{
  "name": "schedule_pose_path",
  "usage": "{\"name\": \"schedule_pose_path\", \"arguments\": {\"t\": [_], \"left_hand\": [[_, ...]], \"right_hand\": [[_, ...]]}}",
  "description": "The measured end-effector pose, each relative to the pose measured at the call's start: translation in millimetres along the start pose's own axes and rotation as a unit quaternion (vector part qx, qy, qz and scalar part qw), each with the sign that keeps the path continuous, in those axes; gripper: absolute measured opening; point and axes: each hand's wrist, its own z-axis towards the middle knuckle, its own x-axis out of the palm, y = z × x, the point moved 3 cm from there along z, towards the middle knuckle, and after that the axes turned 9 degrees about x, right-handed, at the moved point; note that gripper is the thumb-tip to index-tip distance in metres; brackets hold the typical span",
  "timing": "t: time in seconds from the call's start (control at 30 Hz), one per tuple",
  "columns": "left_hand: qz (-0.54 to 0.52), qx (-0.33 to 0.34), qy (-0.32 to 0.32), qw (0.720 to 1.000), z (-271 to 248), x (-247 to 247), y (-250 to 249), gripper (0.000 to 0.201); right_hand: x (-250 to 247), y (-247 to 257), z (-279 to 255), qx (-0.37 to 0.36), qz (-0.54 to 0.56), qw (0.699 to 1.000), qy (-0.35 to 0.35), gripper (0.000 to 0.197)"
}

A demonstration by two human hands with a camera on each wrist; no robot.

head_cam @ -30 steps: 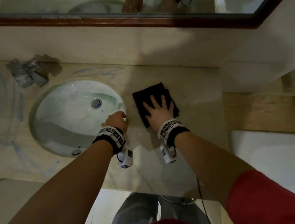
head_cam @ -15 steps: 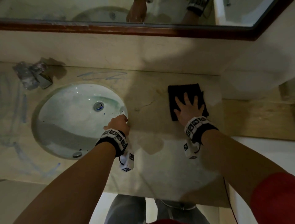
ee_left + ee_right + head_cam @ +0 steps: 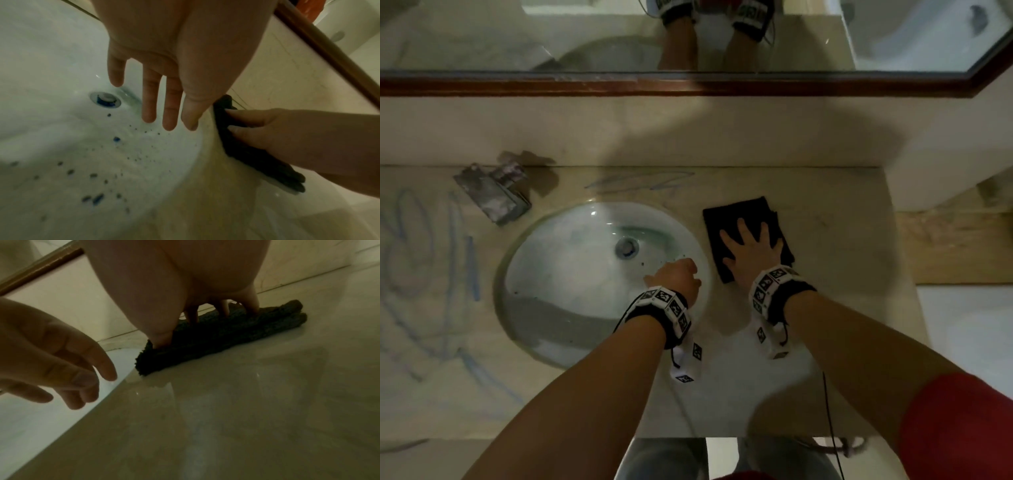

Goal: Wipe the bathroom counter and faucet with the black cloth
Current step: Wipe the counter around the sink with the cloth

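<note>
A folded black cloth (image 3: 736,219) (image 3: 257,155) (image 3: 216,335) lies flat on the beige counter (image 3: 835,246) just right of the sink. My right hand (image 3: 751,251) (image 3: 267,129) presses down on it with spread, straight fingers (image 3: 192,315). My left hand (image 3: 676,275) (image 3: 162,97) hovers over the right rim of the white sink (image 3: 571,274), fingers relaxed and holding nothing. The metal faucet (image 3: 493,193) stands at the back left of the basin, away from both hands.
Blue scribble marks (image 3: 640,180) cross the counter behind and left of the sink (image 3: 424,274). Blue specks dot the basin (image 3: 115,139) near the drain (image 3: 626,247). A mirror with a wooden frame (image 3: 688,85) tops the back wall. The counter's right end meets a wall (image 3: 945,171).
My right hand has slid the cloth back left from the counter's right end to beside the sink. The left hand has stayed at the sink rim.
</note>
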Motion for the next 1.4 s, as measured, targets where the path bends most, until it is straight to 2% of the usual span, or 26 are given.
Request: {"name": "schedule_pose_path", "arguments": {"t": [0.23,0.33,0.57,0.7,0.83,1.03,1.27,1.4], "left_hand": [[0.036,0.018,-0.037,0.998,15,-54,63,0.033],[0.054,0.023,-0.047,0.997,23,-69,81,0.038],[0.044,0.059,-0.102,0.992,45,-93,107,0.051],[0.080,0.037,-0.109,0.990,61,-108,111,0.066],[0.119,0.033,-0.087,0.989,72,-117,110,0.075],[0.137,0.031,-0.047,0.989,78,-114,113,0.078],[0.150,0.037,-0.042,0.987,75,-113,112,0.087],[0.155,0.034,-0.034,0.987,76,-118,110,0.085]], "right_hand": [[-16,27,5,0.044,-0.009,0.999,0.021,0.064],[-19,34,8,0.054,0.019,0.998,0.038,0.065],[-22,54,22,0.055,0.042,0.996,0.058,0.063],[-27,66,34,0.069,0.035,0.995,0.066,0.064],[-29,70,40,0.064,0.027,0.996,0.047,0.065],[-31,72,43,0.043,0.020,0.998,0.029,0.064],[-32,73,44,0.020,0.013,1.000,0.020,0.062],[-34,80,47,0.001,-0.013,1.000,0.008,0.062]]}}
